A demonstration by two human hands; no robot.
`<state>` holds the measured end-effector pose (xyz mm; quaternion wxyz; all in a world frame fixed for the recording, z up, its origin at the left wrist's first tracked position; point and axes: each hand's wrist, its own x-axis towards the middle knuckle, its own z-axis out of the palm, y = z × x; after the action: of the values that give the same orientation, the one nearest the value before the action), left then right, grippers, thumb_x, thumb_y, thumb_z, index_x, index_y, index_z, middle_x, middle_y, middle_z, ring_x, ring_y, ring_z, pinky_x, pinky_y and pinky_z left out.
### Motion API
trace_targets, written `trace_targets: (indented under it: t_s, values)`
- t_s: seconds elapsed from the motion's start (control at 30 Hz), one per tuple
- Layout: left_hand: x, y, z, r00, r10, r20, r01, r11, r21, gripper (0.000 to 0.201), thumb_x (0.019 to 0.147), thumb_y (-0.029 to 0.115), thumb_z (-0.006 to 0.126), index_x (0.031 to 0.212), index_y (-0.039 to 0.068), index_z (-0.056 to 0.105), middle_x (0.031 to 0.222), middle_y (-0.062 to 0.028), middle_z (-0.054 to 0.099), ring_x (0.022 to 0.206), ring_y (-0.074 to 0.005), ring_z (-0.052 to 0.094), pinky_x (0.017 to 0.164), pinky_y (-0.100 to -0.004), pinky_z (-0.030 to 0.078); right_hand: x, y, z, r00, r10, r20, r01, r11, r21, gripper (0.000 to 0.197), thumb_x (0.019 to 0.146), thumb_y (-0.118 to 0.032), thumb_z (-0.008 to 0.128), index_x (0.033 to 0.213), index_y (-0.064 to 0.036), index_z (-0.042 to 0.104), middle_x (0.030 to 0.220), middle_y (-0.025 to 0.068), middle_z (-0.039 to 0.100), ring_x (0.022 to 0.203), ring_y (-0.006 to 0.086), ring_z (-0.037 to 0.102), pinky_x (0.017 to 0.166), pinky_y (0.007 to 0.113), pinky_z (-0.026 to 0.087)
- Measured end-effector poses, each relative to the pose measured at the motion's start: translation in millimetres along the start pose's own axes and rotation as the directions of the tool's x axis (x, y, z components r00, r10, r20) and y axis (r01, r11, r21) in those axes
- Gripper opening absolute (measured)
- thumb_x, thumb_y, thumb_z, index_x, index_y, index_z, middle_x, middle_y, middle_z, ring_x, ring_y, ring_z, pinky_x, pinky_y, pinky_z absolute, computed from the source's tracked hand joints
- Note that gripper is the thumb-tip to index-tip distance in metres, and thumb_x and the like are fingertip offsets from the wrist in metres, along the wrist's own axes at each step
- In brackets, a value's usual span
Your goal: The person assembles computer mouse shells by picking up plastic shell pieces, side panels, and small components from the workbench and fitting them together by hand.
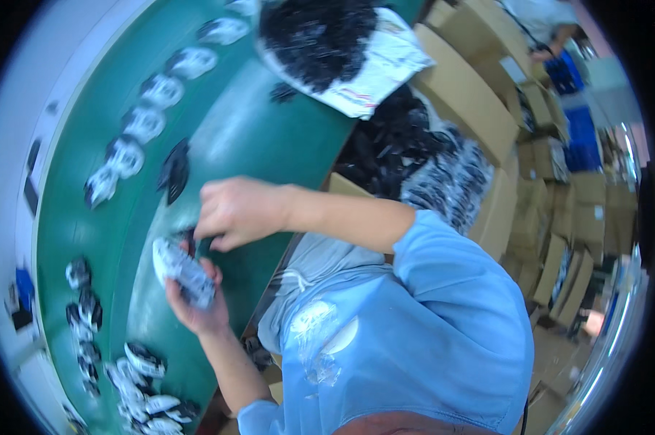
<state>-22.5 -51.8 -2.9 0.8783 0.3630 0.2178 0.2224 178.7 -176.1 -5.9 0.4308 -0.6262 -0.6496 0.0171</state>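
My left hand (202, 313) is wrapped round a rounded white and dark piece (181, 272), shaped like a small shell; its exact kind is not clear. Over its upper end my right hand (233, 212) is closed, thumb and fingers pinched together beside a small dark bit on the piece. What those fingers hold, if anything, is hidden. A few black curved parts (173, 171) lie on the green table just beyond my right hand.
Similar white and black pieces (144, 123) form a row along the green table (226, 138). More lie in a cluster (142, 391) at the lower left. A white bag (374, 65) holds many black parts. Beside the table stands a cardboard box (479, 94) of bagged parts; another person (552, 29) is behind.
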Motion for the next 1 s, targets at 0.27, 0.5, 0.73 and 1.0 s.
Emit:
trace_targets:
  t_s: [0.27,0.5,0.73,1.0]
  values:
    - [43.0,-36.9,41.6,0.928,0.173,-0.329,-0.188,0.982,-0.015,0.055,0.111,0.056,0.037,0.126,0.008,0.059,0.112,-0.0047,0.069,0.1,-0.0182,0.07,0.084,-0.0361,0.058,3.5,-39.6,-12.2,0.93,0.233,-0.284,-0.19,0.967,0.172,0.037,0.074,-0.013,0.086,0.11,-0.0074,0.082,0.095,0.0096,0.077,0.084,0.0248,0.067,0.074,0.035,0.055]
    - [30.4,-40.3,33.3,0.908,0.323,-0.266,-0.319,0.946,0.059,0.03,0.113,0.036,0.05,0.121,0.007,0.05,0.108,-0.0015,0.062,0.095,-0.007,0.057,0.085,-0.0252,0.049,5.3,-35.9,3.6,0.95,0.222,-0.22,-0.191,0.97,0.154,0.037,0.073,-0.012,0.086,0.109,-0.0059,0.082,0.096,0.0103,0.077,0.084,0.0252,0.066,0.074,0.034,0.054]
    - [27.4,-57.4,29.8,0.861,0.467,-0.2,-0.403,0.868,0.291,0.034,0.112,0.04,0.05,0.126,0.009,0.047,0.112,-0.0016,0.06,0.099,-0.0075,0.057,0.085,-0.0267,0.049,-5.3,-32.2,11.5,0.956,0.232,-0.178,-0.209,0.968,0.138,0.039,0.074,-0.011,0.086,0.112,-0.0057,0.081,0.102,0.0107,0.075,0.087,0.0253,0.064,0.076,0.035,0.054]
    - [13.7,-58.7,23.5,0.94,0.125,-0.318,-0.152,0.986,-0.063,0.056,0.112,0.051,0.038,0.145,0.005,0.042,0.134,-0.0115,0.058,0.125,-0.0231,0.056,0.11,-0.0412,0.043,-10.1,-44.5,18.2,0.966,0.232,-0.109,-0.23,0.973,0.034,0.073,0.07,-0.03,0.089,0.136,-0.0068,0.067,0.127,0.0135,0.065,0.106,0.0344,0.06,0.094,0.045,0.051]
